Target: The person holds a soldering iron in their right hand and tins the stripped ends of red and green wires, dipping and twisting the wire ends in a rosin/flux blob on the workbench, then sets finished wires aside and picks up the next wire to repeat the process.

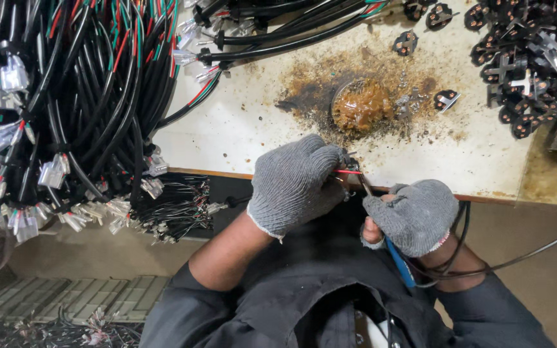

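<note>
Well, the pale worktable fills the far half of my view, stained brown around a small round tin of amber paste at its middle. On the left a heavy bundle of black cables with clear plastic connectors spills over the table's near edge, and more cables lie across the far side. At the far right sits a heap of small black plug parts, with a few strays near the tin. Just near of the table edge, my left hand in a grey knit glove is closed on a thin red wire. My right hand, gloved too, is curled round a blue-handled soldering iron, its tip slanting up to the wire, its black cord trailing right.
</note>
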The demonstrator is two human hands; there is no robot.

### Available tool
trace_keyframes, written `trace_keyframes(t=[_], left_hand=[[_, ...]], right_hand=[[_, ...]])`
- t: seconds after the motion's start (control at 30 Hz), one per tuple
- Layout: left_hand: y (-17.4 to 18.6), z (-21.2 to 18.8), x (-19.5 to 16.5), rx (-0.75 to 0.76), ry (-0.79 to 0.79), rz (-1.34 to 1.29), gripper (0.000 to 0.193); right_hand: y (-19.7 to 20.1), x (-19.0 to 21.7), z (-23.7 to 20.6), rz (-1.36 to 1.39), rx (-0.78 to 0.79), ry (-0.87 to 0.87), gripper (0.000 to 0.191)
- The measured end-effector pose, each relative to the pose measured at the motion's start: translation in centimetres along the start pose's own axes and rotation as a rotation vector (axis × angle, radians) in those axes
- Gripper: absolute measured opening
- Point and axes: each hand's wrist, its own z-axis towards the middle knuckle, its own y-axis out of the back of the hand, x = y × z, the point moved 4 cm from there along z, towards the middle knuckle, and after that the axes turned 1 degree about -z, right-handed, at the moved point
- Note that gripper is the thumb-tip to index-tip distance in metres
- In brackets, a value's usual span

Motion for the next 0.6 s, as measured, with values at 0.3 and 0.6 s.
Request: trace_keyframes(t=[0.3, 0.6], left_hand=[[0.0, -0.1, 0.0, -0.021, -0.025, -0.006, 0.031], [0.3, -0.4, 0.3, -0.015, -0.011, 0.006, 0.031]], right_hand=[[1.8, 0.9, 0.7, 0.008, -0.166, 0.109, 0.029], [4.1, 1.3, 0.9, 0.179, -0.425, 0.070, 0.022]])
